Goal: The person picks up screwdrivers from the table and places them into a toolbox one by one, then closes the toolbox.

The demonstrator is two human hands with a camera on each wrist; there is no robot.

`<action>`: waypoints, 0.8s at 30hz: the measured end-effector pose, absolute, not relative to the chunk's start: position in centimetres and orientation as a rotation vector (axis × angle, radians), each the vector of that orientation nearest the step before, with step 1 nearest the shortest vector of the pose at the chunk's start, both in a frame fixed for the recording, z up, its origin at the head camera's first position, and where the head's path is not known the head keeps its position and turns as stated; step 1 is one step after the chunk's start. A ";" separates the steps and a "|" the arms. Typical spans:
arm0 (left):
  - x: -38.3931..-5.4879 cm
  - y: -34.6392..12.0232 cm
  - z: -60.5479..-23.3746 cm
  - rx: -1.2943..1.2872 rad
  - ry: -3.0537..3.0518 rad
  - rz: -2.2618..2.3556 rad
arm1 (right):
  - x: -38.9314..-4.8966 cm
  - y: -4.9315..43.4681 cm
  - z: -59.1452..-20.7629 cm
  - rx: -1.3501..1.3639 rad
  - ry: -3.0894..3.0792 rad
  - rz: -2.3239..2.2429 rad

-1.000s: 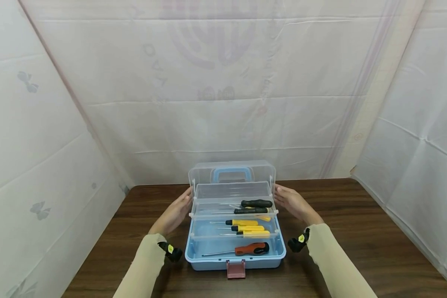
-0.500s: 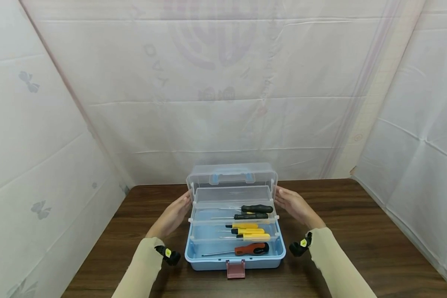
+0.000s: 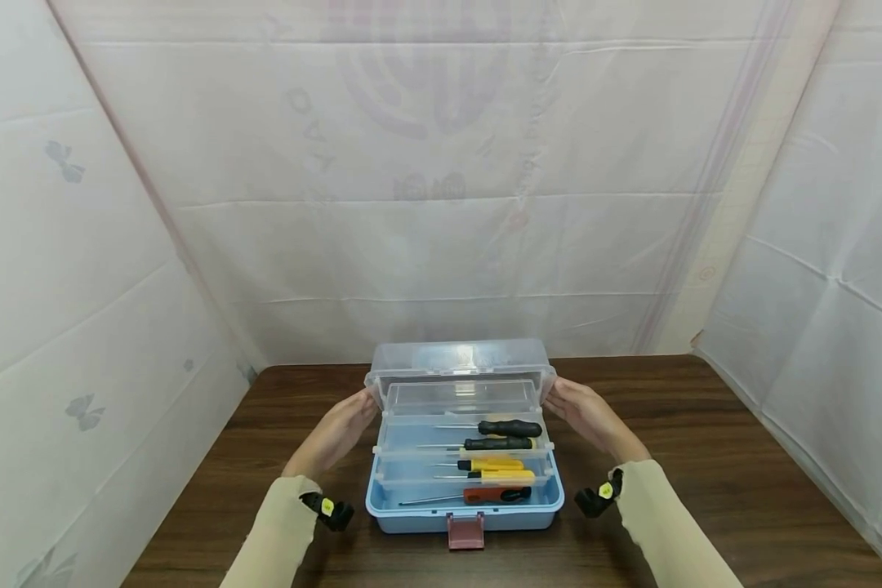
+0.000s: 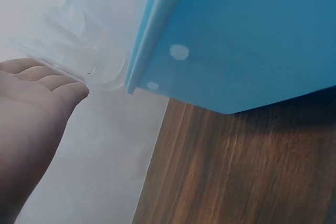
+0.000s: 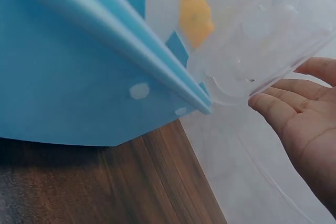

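A blue toolbox (image 3: 412, 523) stands on the table with its clear lid (image 3: 419, 356) tilted up at the back. Clear trays (image 3: 404, 437) inside hold black screwdrivers (image 3: 510, 428) and yellow screwdrivers (image 3: 507, 477). An orange-red screwdriver (image 3: 481, 495) lies in the base, partly behind the front tray. My left hand (image 3: 336, 437) touches the lid's left side with nearly straight fingers. On the opposite side my right hand (image 3: 591, 420) does likewise. Both wrist views show the fingertips against the edge of the lid, the left hand (image 4: 34, 108) and the right hand (image 5: 310, 119) alike.
A dark red latch (image 3: 466, 532) hangs down at the box's front. Brown wooden tabletop (image 3: 691, 457) extends to both sides. White sheeting (image 3: 441, 245) covers the walls behind and beside the table.
The lid has swung forward and lower, its handle turning out of sight. The trays have come forward and down with their screwdrivers, partly covering the orange-red one. Both hands have moved slightly nearer.
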State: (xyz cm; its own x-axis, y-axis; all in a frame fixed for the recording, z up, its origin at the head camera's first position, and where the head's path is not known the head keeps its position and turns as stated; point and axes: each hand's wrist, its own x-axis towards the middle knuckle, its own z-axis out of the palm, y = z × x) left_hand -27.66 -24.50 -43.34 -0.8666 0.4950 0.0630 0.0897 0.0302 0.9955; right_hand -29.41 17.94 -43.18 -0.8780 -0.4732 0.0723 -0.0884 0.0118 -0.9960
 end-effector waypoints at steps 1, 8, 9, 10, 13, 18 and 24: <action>-27.6 -24.5 -43.3 0.593 2.008 1.908 | -29.3 17.9 -43.2 -0.576 2.009 -1.944; -26.8 -24.2 -43.8 0.572 2.013 1.927 | -28.6 18.0 -43.4 -0.545 1.963 -1.992; -26.7 -24.2 -43.8 0.577 2.007 1.936 | -28.5 18.0 -43.5 -0.552 1.961 -1.992; -26.6 -24.1 -43.9 0.582 2.003 1.943 | -28.4 18.0 -43.5 -0.545 1.953 -2.001; -26.2 -24.0 -44.1 0.573 1.984 1.969 | -28.1 18.0 -43.7 -0.582 1.975 -1.983; -25.4 -23.9 -44.3 0.496 2.000 1.995 | -27.8 18.0 -44.2 -0.648 1.965 -1.977; -24.7 -24.0 -44.6 0.492 2.014 1.973 | -27.3 18.1 -44.7 -0.742 1.912 -1.979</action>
State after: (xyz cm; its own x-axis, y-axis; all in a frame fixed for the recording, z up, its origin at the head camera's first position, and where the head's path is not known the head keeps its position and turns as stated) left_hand -24.66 -24.02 -44.63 -0.9031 0.4276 0.0384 0.0470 0.0098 0.9988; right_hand -27.33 18.09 -44.72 -0.8252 -0.5414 0.1612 -0.1423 -0.0770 -0.9868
